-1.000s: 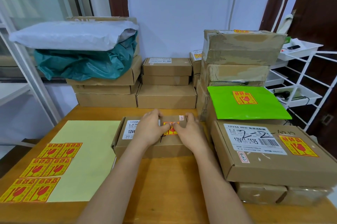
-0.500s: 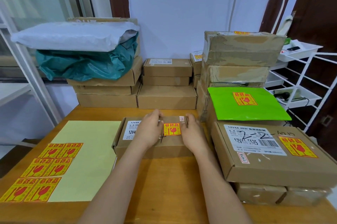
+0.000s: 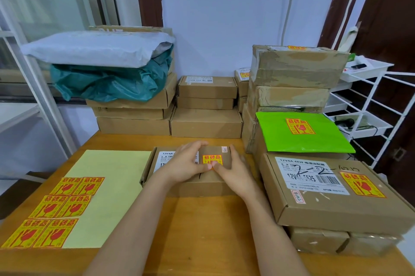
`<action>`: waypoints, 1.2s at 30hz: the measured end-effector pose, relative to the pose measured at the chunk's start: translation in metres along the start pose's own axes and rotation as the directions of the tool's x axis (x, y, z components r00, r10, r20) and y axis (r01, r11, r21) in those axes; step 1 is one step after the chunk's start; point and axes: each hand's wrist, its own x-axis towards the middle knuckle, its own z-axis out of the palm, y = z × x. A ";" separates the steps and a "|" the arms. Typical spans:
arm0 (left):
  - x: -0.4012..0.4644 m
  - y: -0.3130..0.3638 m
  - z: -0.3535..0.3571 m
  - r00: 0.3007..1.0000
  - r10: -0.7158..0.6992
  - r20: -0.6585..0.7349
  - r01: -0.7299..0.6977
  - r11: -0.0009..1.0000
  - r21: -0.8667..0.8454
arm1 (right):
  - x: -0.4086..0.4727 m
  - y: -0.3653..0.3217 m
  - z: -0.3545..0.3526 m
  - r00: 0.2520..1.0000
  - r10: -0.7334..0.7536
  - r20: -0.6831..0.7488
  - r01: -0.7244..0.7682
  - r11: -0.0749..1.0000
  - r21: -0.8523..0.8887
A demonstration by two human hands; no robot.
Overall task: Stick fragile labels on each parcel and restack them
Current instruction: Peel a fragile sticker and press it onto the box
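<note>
Head view; a small cardboard parcel [image 3: 197, 176] lies flat on the wooden worktop [image 3: 202, 226], centre, long side facing the person; a yellow-and-red fragile label [image 3: 212, 160] sits on its lid, right of a white shipping label partly covered by the left hand.

Left hand [image 3: 186, 165] rests on the parcel lid, fingers arched loosely over the top, thumb tip pressing at the lower edge of the fragile label; it grasps nothing. Right hand [image 3: 233, 172] rests on the right part of the lid, fingers relaxed along the far right edge, thumb tip pressing beside the left thumb at the label's lower edge; it also grasps nothing.

Left of the parcel: a pale yellow backing sheet [image 3: 107, 197] flat on the worktop, six fragile stickers [image 3: 58, 206] in three pairs on its left side.

Right of the parcel: a larger labelled box [image 3: 336, 192] with its own fragile sticker, stacked on smaller boxes; behind it a green mailer [image 3: 303, 134], also stickered, in front of a stack of taped cartons [image 3: 294, 78].

Rear: plain brown boxes [image 3: 206, 109] against the wall; rear left, a white bag [image 3: 94, 48] over a teal bag [image 3: 107, 82] on more boxes.
</note>
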 end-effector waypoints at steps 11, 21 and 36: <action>-0.002 -0.003 -0.009 0.995 0.072 0.066 -0.067 0.995 -0.078 | -0.005 0.000 0.001 1.000 -0.007 -0.020 0.008 0.999 0.045; -0.043 -0.011 -0.009 0.809 -0.018 -0.587 0.061 0.997 0.054 | -0.012 -0.008 0.004 0.975 0.075 -0.207 -0.031 0.978 0.208; -0.086 -0.027 -0.005 0.771 -0.384 -0.507 0.235 0.913 -0.334 | -0.039 -0.019 0.021 0.938 0.157 -0.310 -0.067 0.957 0.282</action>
